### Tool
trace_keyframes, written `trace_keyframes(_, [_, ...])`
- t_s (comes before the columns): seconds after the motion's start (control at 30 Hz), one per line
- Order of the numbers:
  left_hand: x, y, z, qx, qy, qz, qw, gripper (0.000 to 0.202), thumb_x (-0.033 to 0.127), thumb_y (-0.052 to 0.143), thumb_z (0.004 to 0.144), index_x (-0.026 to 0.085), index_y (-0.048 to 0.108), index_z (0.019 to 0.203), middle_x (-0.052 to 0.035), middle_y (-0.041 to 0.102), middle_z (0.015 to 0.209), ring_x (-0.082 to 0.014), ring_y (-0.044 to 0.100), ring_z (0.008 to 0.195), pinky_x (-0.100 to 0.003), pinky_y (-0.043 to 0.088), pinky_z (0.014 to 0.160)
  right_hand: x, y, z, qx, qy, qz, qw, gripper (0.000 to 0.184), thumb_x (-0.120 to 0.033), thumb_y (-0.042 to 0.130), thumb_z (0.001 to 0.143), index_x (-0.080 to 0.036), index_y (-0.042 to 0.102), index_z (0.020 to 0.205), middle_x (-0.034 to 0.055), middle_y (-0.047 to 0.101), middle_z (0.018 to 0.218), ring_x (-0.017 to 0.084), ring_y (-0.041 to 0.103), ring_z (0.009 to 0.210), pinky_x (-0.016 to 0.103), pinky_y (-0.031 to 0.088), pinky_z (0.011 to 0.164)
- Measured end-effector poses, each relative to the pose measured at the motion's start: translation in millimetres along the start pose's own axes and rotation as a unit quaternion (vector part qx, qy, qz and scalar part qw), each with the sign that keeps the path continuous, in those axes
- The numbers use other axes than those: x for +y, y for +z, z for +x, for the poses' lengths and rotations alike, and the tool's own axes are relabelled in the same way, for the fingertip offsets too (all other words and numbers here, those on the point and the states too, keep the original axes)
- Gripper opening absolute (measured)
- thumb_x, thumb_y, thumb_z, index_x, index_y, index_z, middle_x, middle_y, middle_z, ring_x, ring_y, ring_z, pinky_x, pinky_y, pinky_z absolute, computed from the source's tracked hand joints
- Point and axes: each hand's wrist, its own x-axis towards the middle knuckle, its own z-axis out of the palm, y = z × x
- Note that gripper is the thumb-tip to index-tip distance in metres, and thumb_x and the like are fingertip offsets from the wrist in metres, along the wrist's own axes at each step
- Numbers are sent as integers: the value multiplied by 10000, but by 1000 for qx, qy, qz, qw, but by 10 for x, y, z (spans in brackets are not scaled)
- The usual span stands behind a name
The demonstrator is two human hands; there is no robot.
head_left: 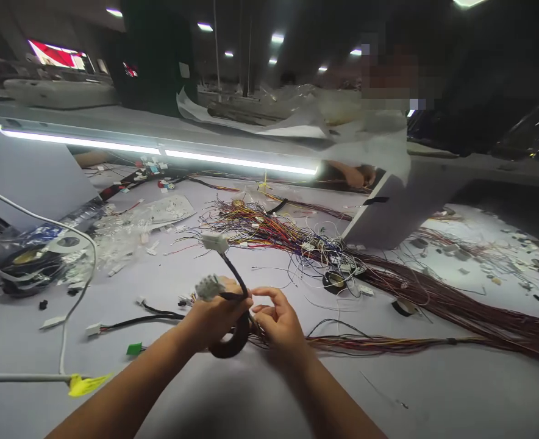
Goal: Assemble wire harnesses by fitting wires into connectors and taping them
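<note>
Near nine o'clock from the hands, might snag the small white connector (93, 330) on the white cord (95, 262) if dragged leftward. Nearer eight, could crush the green connector (135, 349) if lowering the left forearm. At dial centre, gripping the wire harness (235, 274) by black-wrapped branches with the left hand (221, 311), fingers closed; could let the branches splay if easing that hold. Just below, by a dark tape roll (230, 349), might catch stray wires if paying out slack. With the right hand (276, 320), curling fingers beside the left fingertips; cannot tell whether pinching anything. Toward three, could tangle the harness trunk (365, 344) with the brown wire bundle (456, 302) if tugged sideways.

On the white tabletop (269, 402), strewn at ten with clear plastic bags (132, 225); lit at eleven by a tube lamp (237, 162); heaped at twelve-thirty with loose coloured wires (269, 225). Beyond, dim, dotted at twelve with ceiling lights (277, 38). Visible past one: a co-worker's hand (354, 177). At three, lying on the tabletop: another tape roll (404, 306).
</note>
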Motion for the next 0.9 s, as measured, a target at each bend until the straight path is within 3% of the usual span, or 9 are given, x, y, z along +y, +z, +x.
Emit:
trace_keyframes(0.13, [23,74,7,54,-95,-14,994,323,430,457,914,210,681,839,-29,681,719,-182,616,681,-286,463,697,55,14,-170,-11,-289,-240,927,486,-58,559,771,-315,522,1182,72,482,1322,170,605,923,374,503,838])
trace_keyframes(0.23, [3,120,-76,73,-167,-70,981,362,499,469,899,214,678,823,-26,712,754,-193,640,714,-282,476,682,74,92,-198,13,-349,-345,871,442,-68,568,813,-315,535,1178,72,536,1298,218,577,1063,396,482,868])
trace_keyframes(0.3, [-25,135,-133,79,-209,-100,970,399,544,462,894,215,681,837,-24,730,787,-206,656,745,-290,491,692,81,107,-198,11,-362,-309,879,394,-112,555,856,-295,497,1200,75,581,1261,225,565,1134,412,465,923])
trace_keyframes(0.4, [-72,164,-201,97,-242,-139,955,429,570,458,890,208,687,868,-30,740,838,-208,664,733,-308,516,708,104,24,-222,16,-285,-173,943,302,-221,540,889,-265,489,1183,80,618,1167,215,606,1073,403,481,921])
trace_keyframes(0.5, [-102,210,-244,118,-215,-148,958,393,521,462,910,201,686,864,-38,737,856,-211,670,780,-322,519,779,126,-111,-210,32,-72,-1,997,302,-363,554,879,-251,467,1145,61,633,1022,212,671,869,379,538,757])
trace_keyframes(0.63, [-105,225,-207,84,-26,-122,989,335,411,432,946,214,691,867,-50,735,897,-231,651,968,-331,498,883,124,-154,22,-23,179,170,969,466,-478,629,780,-260,408,1128,16,619,929,182,660,575,337,530,512])
trace_keyframes(0.7, [-94,199,-136,39,52,-84,994,320,374,429,948,218,695,860,-56,734,920,-232,652,983,-320,508,860,104,-103,171,-74,205,123,968,519,-412,731,694,-237,465,1104,-5,614,853,143,609,503,297,513,470])
trace_keyframes(0.8, [-80,158,-4,-17,78,15,997,273,363,468,928,222,685,844,-33,722,805,-188,670,763,-264,513,690,38,-36,242,-79,160,1,984,424,-282,700,723,-222,532,1107,-20,618,757,121,584,496,237,477,462])
trace_keyframes(0.9, [-77,176,101,18,68,44,997,258,348,446,937,206,653,876,-36,694,806,-160,644,699,-248,495,658,-44,-63,62,-49,80,-46,995,350,-172,544,792,-237,526,1136,-23,633,744,147,648,621,217,462,512])
